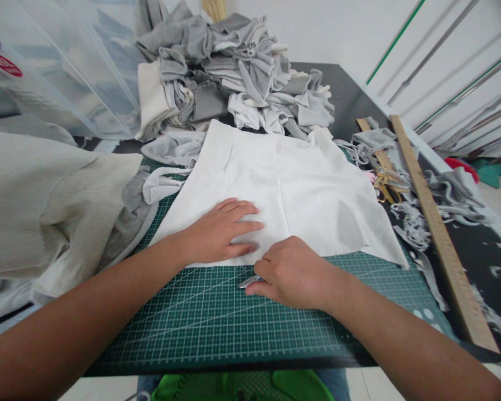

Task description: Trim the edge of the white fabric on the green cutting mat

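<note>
From the head view, the left hand lies flat on a white cloth, its fingers stretched out and spread slightly, pressing the fabric down and gripping nothing. The cloth spreads away beyond these fingertips and to their right, its near edge running just under the palm along a green cutting mat that covers the counter.

The right hand sits just beside the left fingertips, at the cloth's near edge. Its fingers are curled shut around a small metal tool, of which only a silvery tip shows, poking out to the left of the knuckles and resting on the mat; what kind of tool it is cannot be told.

Beyond the left fingertips, past the far edge of the cloth, rises a heap of grey and white fabric scraps. Left of the left wrist lies a large beige fabric. Well to the right of the right hand, a long wooden ruler lies along the counter, with gold-handled scissors and frayed trimmings between it and the cloth. A clear plastic bin stands at the far left.
</note>
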{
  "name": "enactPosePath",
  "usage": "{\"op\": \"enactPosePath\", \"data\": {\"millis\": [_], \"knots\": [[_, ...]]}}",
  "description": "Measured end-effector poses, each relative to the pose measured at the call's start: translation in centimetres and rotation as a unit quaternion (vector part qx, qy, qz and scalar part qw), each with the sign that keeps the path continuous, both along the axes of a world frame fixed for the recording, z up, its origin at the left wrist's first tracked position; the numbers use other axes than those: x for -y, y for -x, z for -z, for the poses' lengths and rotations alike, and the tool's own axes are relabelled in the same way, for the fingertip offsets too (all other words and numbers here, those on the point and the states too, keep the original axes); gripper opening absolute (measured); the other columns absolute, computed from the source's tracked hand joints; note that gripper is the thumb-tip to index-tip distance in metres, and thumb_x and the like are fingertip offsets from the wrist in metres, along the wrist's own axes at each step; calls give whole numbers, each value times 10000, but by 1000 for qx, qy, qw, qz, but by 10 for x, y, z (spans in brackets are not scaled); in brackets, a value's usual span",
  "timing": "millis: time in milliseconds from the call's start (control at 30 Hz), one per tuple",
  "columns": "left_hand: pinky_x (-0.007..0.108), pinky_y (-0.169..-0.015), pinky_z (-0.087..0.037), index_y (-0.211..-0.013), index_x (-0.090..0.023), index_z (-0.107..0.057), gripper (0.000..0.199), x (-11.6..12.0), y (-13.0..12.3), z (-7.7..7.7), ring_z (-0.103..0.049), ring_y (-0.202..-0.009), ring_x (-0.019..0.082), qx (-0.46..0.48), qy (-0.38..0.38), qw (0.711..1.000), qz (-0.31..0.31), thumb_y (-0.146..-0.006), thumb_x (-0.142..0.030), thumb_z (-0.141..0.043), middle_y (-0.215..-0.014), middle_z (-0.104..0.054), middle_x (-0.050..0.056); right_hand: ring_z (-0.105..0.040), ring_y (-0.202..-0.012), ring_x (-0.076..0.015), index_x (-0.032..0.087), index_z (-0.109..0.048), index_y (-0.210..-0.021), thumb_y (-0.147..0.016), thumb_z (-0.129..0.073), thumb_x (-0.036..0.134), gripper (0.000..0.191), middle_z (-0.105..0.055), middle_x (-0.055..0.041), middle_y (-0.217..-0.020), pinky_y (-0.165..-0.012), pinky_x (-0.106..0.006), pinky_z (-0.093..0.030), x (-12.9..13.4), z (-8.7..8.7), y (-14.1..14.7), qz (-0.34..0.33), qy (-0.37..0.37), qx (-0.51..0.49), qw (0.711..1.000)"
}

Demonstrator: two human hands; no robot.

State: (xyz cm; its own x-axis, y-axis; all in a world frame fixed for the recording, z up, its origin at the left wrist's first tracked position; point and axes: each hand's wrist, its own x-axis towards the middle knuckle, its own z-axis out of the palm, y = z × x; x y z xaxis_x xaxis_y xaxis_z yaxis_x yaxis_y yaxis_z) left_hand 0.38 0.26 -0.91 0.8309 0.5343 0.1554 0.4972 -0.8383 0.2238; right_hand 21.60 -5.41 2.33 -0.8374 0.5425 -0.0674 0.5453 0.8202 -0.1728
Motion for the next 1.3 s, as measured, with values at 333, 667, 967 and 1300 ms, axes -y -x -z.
{"op": "enactPosePath", "data": {"millis": [333, 667, 967, 1300], "knots": [[513, -1115, -271, -1308, -254, -519, 469, 0, 0, -1, -358, -1340, 273, 1, 3, 1000, -1, -911, -503, -535, -1425, -433, 95, -620, -655, -199, 169, -656, -838, -918, -437, 576, 469, -680, -44, -693, -578, -321, -297, -3, -1, -3, 36, -1, -38, 999], [522, -1108, -279, -1298, -241, -528, 455, -1, 1, 1, -363, -1334, 280, 7, 1, 1000, 6, -915, -487, -534, -1416, -442, 106, -651, -689, -212, 194, -662, -930, -917, -425, 594, 465, -710, -40, -732, -578, -317, -283, -5, 1, 0, 94, -3, -21, 995], [504, -1125, -259, -1301, -232, -530, 458, 0, 1, 0, -361, -1339, 272, 1, -4, 1000, 2, -920, -485, -524, -1417, -438, 107, -631, -623, -199, 191, -669, -863, -933, -397, 586, 485, -697, -43, -682, -549, -317, -254, -3, 5, 0, 87, -40, -13, 995], [520, -1116, -270, -1300, -234, -529, 464, 0, 1, 1, -362, -1336, 283, 3, -3, 1000, 5, -908, -482, -543, -1419, -434, 109, -614, -655, -185, 181, -669, -896, -967, -325, 559, 517, -686, -42, -717, -571, -325, -295, -6, 7, -2, 64, -50, -38, 996]]}}
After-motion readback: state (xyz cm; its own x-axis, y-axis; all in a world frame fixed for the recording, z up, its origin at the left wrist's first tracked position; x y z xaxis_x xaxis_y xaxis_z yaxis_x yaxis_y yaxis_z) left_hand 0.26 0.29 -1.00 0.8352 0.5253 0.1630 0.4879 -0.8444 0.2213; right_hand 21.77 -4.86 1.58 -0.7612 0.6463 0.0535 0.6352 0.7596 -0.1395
